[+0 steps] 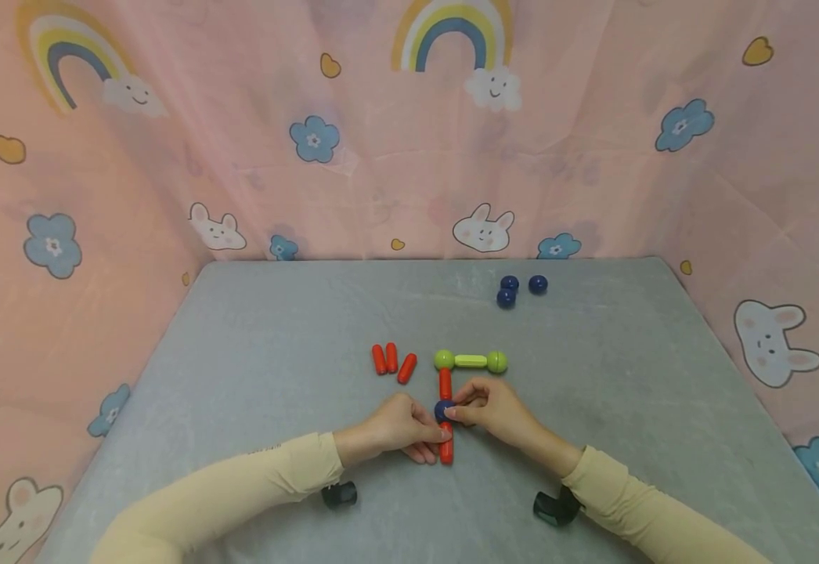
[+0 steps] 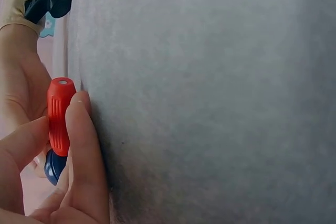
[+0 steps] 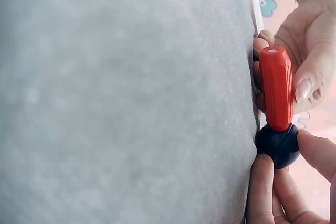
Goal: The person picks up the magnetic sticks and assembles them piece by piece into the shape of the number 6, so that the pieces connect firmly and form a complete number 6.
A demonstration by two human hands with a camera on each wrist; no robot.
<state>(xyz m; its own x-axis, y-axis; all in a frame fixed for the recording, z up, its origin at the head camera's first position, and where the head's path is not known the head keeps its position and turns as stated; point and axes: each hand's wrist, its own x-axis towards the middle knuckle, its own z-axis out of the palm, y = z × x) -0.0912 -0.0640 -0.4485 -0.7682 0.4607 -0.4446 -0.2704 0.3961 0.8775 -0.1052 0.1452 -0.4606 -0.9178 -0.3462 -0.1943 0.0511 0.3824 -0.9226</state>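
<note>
My left hand (image 1: pixel 397 429) pinches a red ribbed rod (image 1: pixel 446 452) between thumb and fingers. That rod's far end meets a dark blue ball (image 1: pixel 443 411), which my right hand (image 1: pixel 496 413) grips by its sides. Beyond the ball a second red rod (image 1: pixel 445 384) leads up to a green ball (image 1: pixel 444 359). From there a green rod (image 1: pixel 470 361) runs right to another green ball (image 1: pixel 497 361). In the left wrist view the held red rod (image 2: pixel 62 116) shows a small metal disc on its free end. The right wrist view shows the blue ball (image 3: pixel 278 146) touching that rod.
Several loose pieces lie on the grey table (image 1: pixel 276 329): red rods (image 1: pixel 391 358) left of the green ball, and blue balls (image 1: pixel 506 298) toward the back right. A pink patterned curtain (image 1: pixel 381 180) surrounds the table's back and sides. Dark wrist devices (image 1: pixel 556 507) hang below both sleeves.
</note>
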